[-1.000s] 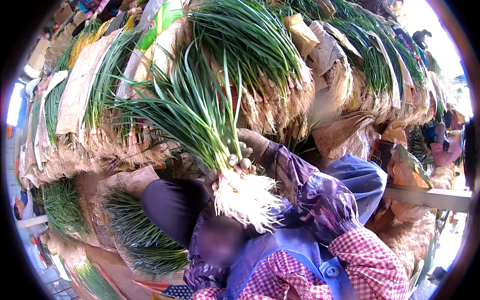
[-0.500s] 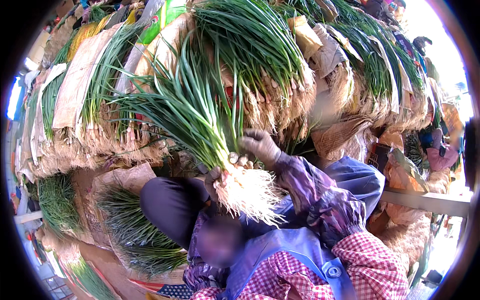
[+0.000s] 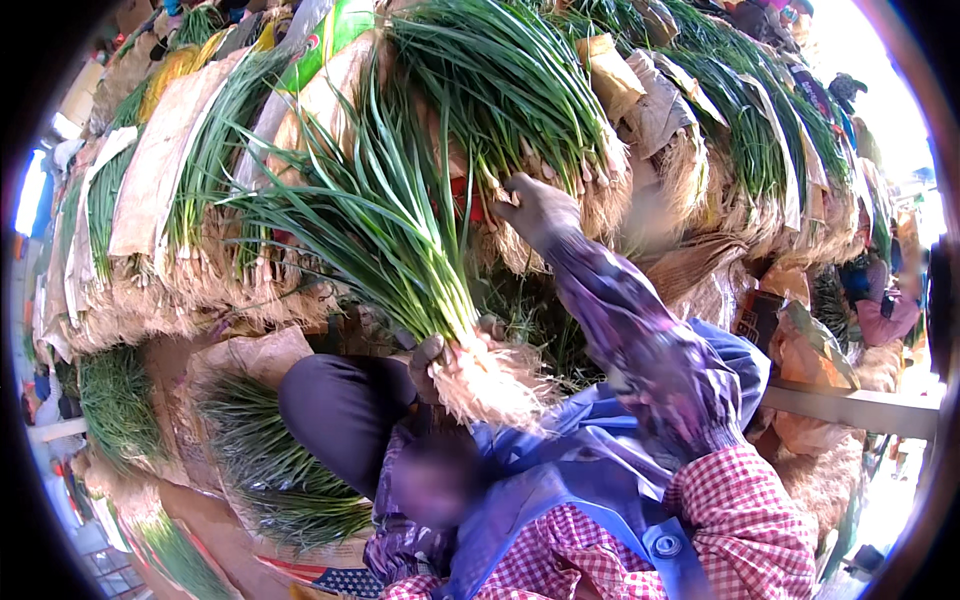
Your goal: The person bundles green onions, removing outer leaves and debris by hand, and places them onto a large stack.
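Note:
A thick bunch of green onions (image 3: pixel 440 290) leans up and to the left, its pale, stringy roots (image 3: pixel 490 385) hanging over my lap. My left hand (image 3: pixel 428 362), gloved, is wrapped round the bunch just above the roots; part of this hand is hidden behind the stalks. Farther out, my gloved right hand (image 3: pixel 543 208) reaches to the near edge of a large pile of green onions (image 3: pixel 500 80). Its fingers are bent together at the white ends of the stalks there, closed on a green onion; the fingertips partly hide it.
More green onions in rows (image 3: pixel 215 180) lie to the left, with a tan sheet (image 3: pixel 165 170) among them. Loose green onions (image 3: pixel 270 450) rest on cardboard beside my knee (image 3: pixel 335 410). A metal bar (image 3: pixel 850 405) runs at the right, and another person (image 3: pixel 888 300) sits beyond.
My right hand has left the root end of the held bunch and moved up and away to the pile. The bunch remains in my left hand, its roots shifted slightly.

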Motion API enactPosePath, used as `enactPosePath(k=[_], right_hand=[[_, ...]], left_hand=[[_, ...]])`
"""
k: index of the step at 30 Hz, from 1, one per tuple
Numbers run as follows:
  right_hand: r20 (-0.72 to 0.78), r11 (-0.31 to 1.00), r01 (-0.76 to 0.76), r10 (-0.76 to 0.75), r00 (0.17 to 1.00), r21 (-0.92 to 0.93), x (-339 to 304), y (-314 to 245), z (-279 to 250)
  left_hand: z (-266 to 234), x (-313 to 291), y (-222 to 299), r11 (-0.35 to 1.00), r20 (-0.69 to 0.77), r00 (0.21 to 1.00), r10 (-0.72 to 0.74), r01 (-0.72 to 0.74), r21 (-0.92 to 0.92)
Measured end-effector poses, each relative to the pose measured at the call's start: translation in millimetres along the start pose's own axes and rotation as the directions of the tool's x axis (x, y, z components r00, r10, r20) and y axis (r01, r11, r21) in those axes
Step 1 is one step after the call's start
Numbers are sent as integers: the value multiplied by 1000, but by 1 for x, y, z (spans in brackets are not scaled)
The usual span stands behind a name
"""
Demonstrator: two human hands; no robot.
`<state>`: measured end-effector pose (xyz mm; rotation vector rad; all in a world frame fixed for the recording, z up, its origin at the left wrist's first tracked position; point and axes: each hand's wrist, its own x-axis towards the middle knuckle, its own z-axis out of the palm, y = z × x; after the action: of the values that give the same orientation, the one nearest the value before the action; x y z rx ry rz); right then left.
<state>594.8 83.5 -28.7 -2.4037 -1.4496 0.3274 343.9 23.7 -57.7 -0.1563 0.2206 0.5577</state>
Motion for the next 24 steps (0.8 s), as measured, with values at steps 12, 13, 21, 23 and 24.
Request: enactPosePath(k=[12, 13, 21, 23, 24], right_hand=[[477, 864, 470, -342, 809, -178, -101, -28, -39], [482, 758, 620, -474, 737, -203, -117, -31, -35], [544, 520, -466, 3, 839, 716, -48, -18, -21], [556, 357, -523, 12, 831, 774, -45, -35, 17], [240, 570, -208, 20, 971, 795, -52, -38, 32]], left_hand=[[-9, 16, 4, 952, 98, 981, 167, -187, 244], [-15, 21, 3, 959, 139, 976, 165, -192, 206], [10, 14, -5, 991, 138, 983, 118, -126, 51], [1, 16, -5, 984, 128, 980, 155, -164, 65], [0, 14, -3, 985, 116, 983, 146, -155, 74]])
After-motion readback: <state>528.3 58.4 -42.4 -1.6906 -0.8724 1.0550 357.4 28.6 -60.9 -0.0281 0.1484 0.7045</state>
